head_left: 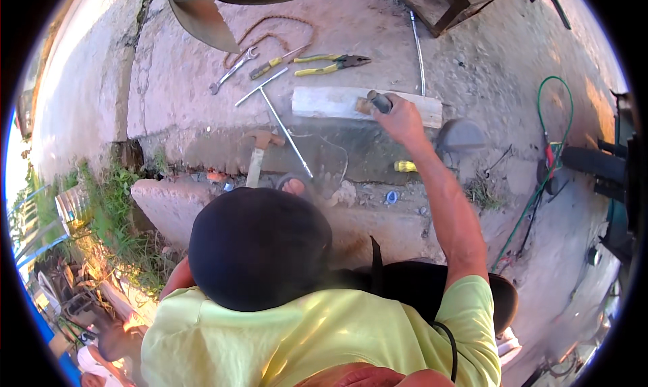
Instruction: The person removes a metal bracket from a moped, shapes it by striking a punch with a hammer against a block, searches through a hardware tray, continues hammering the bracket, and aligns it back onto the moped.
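My right hand [399, 120] is closed around a short dark cylindrical tool [380, 102]. A small brown block [363, 106] shows beside that tool, and both sit over a pale board [320, 103] lying on the concrete. What kind of tool it is I cannot make out. Just right of the board is a grey rounded piece [462, 136], and a yellow handle [405, 166] lies below my wrist. My left hand is hidden behind my raised dark knee [260, 248]; only a bit of that arm shows.
Beyond the board lie yellow-handled pliers [331, 65], a yellow-handled screwdriver [265, 67], a spanner [233, 71], a rusty chain [277, 17] and a long rod [418, 53]. A T-handle wrench [277, 113] and hammer [256, 161] lie nearer. A green cable [572, 110] loops at right.
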A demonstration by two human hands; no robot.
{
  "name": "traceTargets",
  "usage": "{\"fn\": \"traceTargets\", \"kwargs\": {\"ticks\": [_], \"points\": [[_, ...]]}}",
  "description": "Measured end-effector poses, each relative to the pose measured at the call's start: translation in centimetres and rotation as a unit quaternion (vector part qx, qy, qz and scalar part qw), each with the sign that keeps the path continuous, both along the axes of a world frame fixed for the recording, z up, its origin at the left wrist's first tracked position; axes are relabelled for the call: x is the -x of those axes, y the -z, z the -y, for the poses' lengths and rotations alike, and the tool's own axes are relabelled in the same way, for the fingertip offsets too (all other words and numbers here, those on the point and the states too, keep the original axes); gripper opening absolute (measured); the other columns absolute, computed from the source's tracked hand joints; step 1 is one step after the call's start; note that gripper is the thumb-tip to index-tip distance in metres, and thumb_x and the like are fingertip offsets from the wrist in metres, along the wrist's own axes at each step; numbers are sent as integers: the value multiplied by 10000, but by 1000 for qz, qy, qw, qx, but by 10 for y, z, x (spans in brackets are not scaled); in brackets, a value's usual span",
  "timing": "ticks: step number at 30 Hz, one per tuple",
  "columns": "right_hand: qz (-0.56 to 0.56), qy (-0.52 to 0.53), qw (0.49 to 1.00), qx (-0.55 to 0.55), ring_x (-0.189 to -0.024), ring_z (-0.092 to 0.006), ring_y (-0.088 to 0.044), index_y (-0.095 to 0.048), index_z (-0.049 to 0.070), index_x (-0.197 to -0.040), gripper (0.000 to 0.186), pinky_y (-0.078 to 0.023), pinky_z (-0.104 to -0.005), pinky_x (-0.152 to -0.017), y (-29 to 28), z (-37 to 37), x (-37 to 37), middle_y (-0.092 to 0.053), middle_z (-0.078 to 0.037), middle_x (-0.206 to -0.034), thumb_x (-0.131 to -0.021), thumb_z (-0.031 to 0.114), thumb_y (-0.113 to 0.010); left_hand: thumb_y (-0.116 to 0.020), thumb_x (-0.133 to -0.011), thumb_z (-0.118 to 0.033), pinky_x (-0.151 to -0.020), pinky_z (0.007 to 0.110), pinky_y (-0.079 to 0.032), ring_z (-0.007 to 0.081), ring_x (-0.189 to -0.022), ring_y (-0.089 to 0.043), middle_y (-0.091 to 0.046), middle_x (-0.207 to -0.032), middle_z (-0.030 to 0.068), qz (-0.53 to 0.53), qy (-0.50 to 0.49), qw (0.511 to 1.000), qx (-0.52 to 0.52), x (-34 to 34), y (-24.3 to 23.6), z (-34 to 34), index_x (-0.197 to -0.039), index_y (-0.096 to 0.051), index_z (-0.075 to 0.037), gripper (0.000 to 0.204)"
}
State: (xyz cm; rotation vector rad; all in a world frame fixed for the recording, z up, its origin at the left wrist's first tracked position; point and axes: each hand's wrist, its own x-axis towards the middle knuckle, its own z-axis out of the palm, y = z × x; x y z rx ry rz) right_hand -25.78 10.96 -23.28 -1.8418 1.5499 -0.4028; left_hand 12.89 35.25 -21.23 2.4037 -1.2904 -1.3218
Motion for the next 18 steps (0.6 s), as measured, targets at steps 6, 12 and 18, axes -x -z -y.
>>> {"fn": "traceTargets", "kwargs": {"ticks": [6,12,18], "points": [[-60,18,998,-25,-914,-410,-712,-711,120,-1158,416,-554,-486,-775,-10,-3,-22,-742,-209,-958,-799,322,-769,-685,-962,-220,-667,366,-505,167,-743,-621,-664,-813,64,12,27,1000,-2,-4,-6,-7,-1028,-670,-4,227],[120,52,987,-99,-713,-192,-692,-704,23,-1071,340,-534,-363,-657,-17,-3,-25,-730,-91,-827,-821,242,-778,-685,-959,-208,-697,372,-514,177,-774,-631,-687,-846,83,28,37,999,12,-13,-19,-9,-1043,-673,-2,223],[245,92,945,-195,-699,-103,-599,-699,-4,-1072,312,-503,-319,-639,-38,-1,-12,-696,5,-838,-842,193,-775,-684,-957,-196,-726,378,-522,186,-804,-640,-709,-879,101,37,102,989,100,-8,-35,43,-1057,-677,-1,220]]}}
